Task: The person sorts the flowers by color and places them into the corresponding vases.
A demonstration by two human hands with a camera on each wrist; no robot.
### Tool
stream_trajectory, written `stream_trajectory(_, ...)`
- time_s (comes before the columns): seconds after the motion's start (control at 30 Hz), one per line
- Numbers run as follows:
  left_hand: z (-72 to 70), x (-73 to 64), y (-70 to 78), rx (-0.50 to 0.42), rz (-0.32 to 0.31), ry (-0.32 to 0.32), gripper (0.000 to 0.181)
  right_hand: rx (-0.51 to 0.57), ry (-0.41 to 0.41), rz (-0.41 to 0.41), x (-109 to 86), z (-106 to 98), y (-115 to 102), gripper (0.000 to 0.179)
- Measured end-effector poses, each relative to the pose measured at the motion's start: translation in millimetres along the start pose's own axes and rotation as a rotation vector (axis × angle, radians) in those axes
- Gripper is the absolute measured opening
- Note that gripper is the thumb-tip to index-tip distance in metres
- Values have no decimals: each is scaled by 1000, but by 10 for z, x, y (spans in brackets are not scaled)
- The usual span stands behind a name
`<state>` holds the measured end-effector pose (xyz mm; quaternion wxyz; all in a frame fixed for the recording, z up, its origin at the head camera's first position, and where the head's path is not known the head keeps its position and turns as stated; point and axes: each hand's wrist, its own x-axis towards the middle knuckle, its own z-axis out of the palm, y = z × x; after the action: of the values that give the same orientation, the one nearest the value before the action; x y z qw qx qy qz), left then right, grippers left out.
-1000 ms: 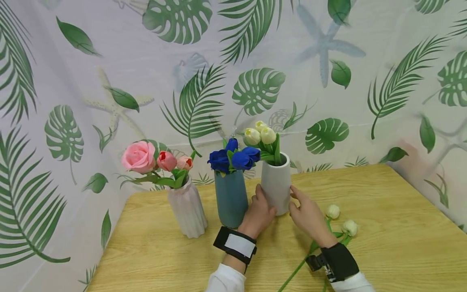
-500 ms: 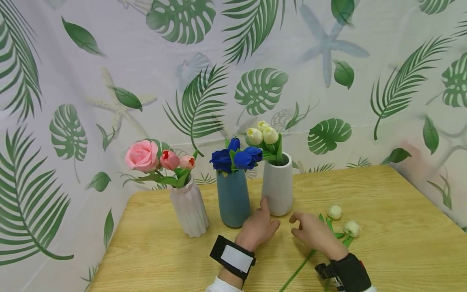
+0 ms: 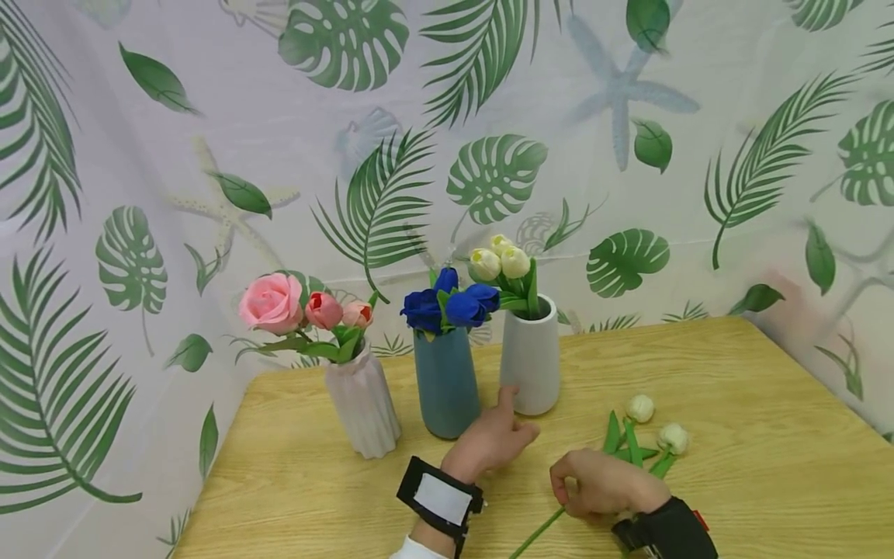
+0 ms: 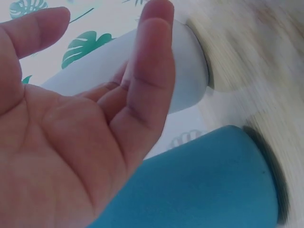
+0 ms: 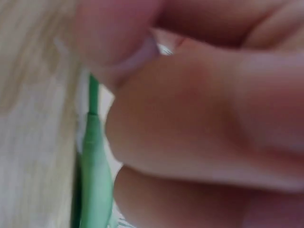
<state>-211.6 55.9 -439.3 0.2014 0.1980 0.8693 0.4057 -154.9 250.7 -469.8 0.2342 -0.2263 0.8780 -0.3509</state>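
Note:
My right hand (image 3: 604,481) is low over the table, thumb and index fingertips pinching the green stem (image 3: 536,533) of a white tulip. In the right wrist view the stem (image 5: 93,95) runs to the thumb tip, with a broad leaf (image 5: 96,175) below. Two white blooms, one farther back (image 3: 639,407) and one closer (image 3: 673,439), lie beyond this hand. My left hand (image 3: 492,439) holds nothing; its fingers reach to the lower part of the white vase (image 3: 531,365), palm and loosely bent fingers showing in the left wrist view. The white vase contains several cream tulips (image 3: 515,262).
Left of the white vase stands a blue-grey vase (image 3: 447,388) with blue flowers (image 3: 466,308), close beside my left hand. Farther left is a pale pleated vase (image 3: 363,404) with pink flowers (image 3: 271,303). A leaf-print cloth (image 3: 754,256) hangs behind the wooden table (image 3: 768,466).
Both hands have come away from gripping the white vase. The right has moved down toward me onto the tulip stem, which has shifted slightly; the left has slid down near the vase's base.

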Motion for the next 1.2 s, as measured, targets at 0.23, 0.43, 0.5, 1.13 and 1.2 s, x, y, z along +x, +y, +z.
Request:
stream_trajectory(0.23,-45,4,-65,-1,45,5,64,90,-38,-61,18,54,-3,14)
stream_trajectory(0.43,-152,15,-169,-12,87,-16,64,185,9,-52,-40,85,-34,5)
stream_trajectory(0.5,-191,6,-198,-5,93,-22,65,254,33,-45,-70,86,-40,8)
stream_trajectory(1.13,-244,-33,-203,97,110,-87,60,1381,688,285,-72,577,-423,22)
stream_trajectory(1.2,-244,-26,-204,105,114,-90,60,1357,679,287,-64,607,-430,31)
